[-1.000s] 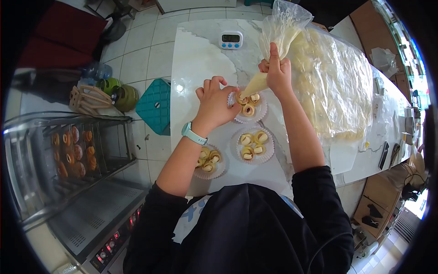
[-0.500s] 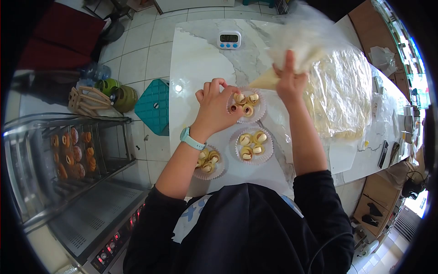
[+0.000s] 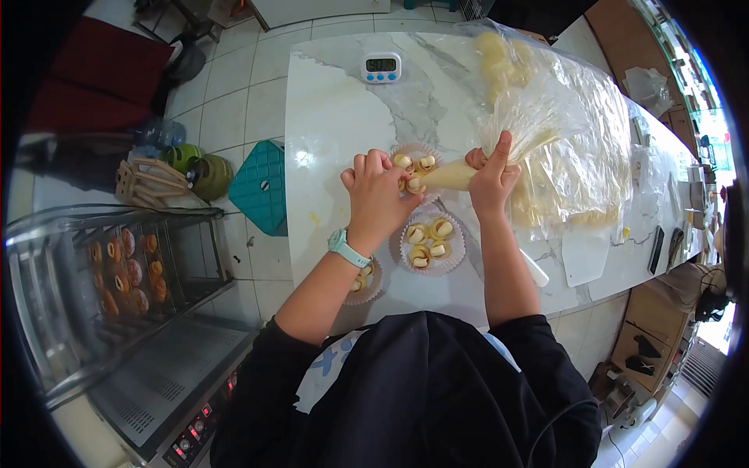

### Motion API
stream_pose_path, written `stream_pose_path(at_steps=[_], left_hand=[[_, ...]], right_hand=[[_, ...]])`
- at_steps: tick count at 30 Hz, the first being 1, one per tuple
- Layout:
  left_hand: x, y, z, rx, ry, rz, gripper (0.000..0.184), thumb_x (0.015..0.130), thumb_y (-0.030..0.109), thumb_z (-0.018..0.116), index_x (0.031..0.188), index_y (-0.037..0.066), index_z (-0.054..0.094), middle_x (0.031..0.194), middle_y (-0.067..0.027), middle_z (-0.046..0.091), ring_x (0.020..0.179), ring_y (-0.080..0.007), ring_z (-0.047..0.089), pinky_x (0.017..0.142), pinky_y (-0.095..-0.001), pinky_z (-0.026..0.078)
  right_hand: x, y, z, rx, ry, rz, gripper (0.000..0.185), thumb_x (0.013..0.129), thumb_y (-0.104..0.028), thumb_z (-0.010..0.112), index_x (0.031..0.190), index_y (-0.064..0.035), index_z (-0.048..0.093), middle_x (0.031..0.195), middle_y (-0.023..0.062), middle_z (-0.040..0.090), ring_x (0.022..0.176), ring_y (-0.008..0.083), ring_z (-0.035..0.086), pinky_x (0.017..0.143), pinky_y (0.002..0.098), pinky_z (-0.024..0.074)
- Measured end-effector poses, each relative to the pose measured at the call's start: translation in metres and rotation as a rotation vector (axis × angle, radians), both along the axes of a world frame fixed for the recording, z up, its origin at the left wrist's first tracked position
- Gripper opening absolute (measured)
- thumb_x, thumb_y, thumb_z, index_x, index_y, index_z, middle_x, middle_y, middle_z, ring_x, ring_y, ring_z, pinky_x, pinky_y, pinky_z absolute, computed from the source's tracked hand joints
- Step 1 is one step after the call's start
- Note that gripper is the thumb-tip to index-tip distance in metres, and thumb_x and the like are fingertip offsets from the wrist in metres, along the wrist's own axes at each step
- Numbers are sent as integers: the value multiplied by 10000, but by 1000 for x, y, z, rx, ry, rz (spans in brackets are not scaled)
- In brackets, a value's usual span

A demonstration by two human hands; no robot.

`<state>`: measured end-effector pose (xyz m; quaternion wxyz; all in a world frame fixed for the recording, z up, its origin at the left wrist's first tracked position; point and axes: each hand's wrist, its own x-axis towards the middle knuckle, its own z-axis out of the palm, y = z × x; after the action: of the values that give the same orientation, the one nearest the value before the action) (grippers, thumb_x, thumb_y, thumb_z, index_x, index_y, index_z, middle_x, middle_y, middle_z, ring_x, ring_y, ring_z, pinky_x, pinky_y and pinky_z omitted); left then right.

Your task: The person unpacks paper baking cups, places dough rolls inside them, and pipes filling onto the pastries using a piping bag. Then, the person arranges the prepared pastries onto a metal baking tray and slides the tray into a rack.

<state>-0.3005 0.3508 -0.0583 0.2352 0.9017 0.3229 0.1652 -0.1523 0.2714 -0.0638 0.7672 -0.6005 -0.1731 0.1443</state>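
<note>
My right hand [image 3: 493, 175] is wrapped round the gathered neck of a piping bag [image 3: 451, 178] filled with pale cream, its thumb pointing up. The bag's tip points left and meets a small dough roll [image 3: 415, 186] in the far fluted paper cup [image 3: 429, 150]. My left hand [image 3: 377, 191], with a mint-green watch on the wrist, has thumb and fingertips closed about that roll, partly hiding it. Closer to me, a second paper cup [image 3: 433, 267] holds several rolls topped with cream. A third paper cup [image 3: 373, 290] of rolls is partly covered by my left forearm.
A white timer [image 3: 381, 68] stands at the marble table's far side. Clear plastic sheeting [image 3: 577, 179] covers pale dough pieces on the right. Beside it lies a white scraper [image 3: 585, 261]. A glass-sided rack [image 3: 125, 273] of baked buns stands at the left, near a teal stool [image 3: 261, 187].
My right hand has brought the piping bag down and left, its tip now at the roll. My left hand has shifted slightly down and right. The view has moved slightly.
</note>
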Motion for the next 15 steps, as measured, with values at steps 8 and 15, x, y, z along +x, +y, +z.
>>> stream_pose_path(at_steps=[8, 15], left_hand=[[-2, -2, -3, -19, -30, 14, 307, 546, 304, 810, 767, 154, 658, 956, -30, 443, 955, -230, 390, 791, -388, 253], [-16, 10, 6, 22, 16, 116, 263, 567, 275, 787, 774, 173, 662, 964, -30, 451, 966, -229, 405, 800, -390, 260]], right_hand=[[3, -9, 9, -278, -651, 90, 388, 946, -308, 457, 775, 23, 564, 659, 37, 550, 570, 76, 493, 483, 249, 391], [-14, 22, 36, -61, -155, 102, 420, 938, -333, 472, 659, -27, 539, 604, -9, 505, 526, 55, 446, 471, 238, 392]])
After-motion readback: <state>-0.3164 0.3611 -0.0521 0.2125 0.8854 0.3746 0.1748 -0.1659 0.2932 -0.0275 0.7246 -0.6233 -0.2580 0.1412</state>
